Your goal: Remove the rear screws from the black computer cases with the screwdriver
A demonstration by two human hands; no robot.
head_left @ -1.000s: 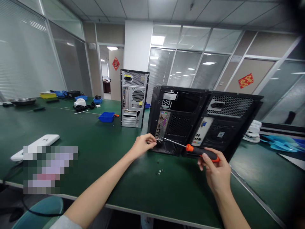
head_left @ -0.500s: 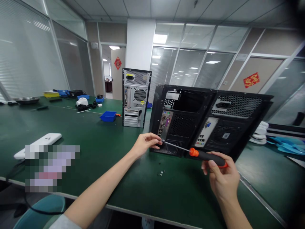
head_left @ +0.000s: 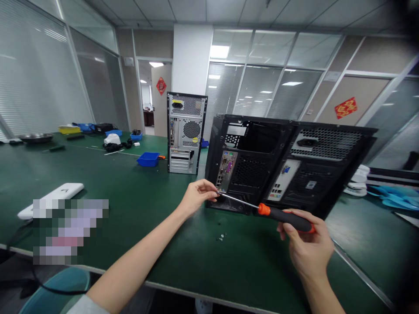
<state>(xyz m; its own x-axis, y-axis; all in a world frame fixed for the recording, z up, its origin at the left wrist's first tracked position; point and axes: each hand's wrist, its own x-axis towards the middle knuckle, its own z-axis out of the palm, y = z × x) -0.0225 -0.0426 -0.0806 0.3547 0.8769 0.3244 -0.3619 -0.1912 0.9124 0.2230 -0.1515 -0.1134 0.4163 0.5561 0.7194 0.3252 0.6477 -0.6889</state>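
Note:
My right hand (head_left: 309, 240) is wrapped round the black and orange handle of a screwdriver (head_left: 288, 218), whose shaft points left. Its tip meets the pinched fingers of my left hand (head_left: 198, 196), in front of the lower left of a black computer case (head_left: 255, 174). Whatever my left fingers pinch at the tip is too small to make out. A second black case (head_left: 324, 170) stands against the first on the right, both with their back panels towards me. Several small screws (head_left: 221, 237) lie on the green table below them.
A silver-backed computer case (head_left: 186, 135) stands further back, beside a blue tray (head_left: 148, 159). At the left lies a white power strip (head_left: 55, 198). Blue plastic (head_left: 394, 198) and white items (head_left: 358, 183) are at the right. Small trays and cables sit far left.
My left hand and the screwdriver tip have shifted slightly left. My right hand has moved a little down and to the right, still round the handle.

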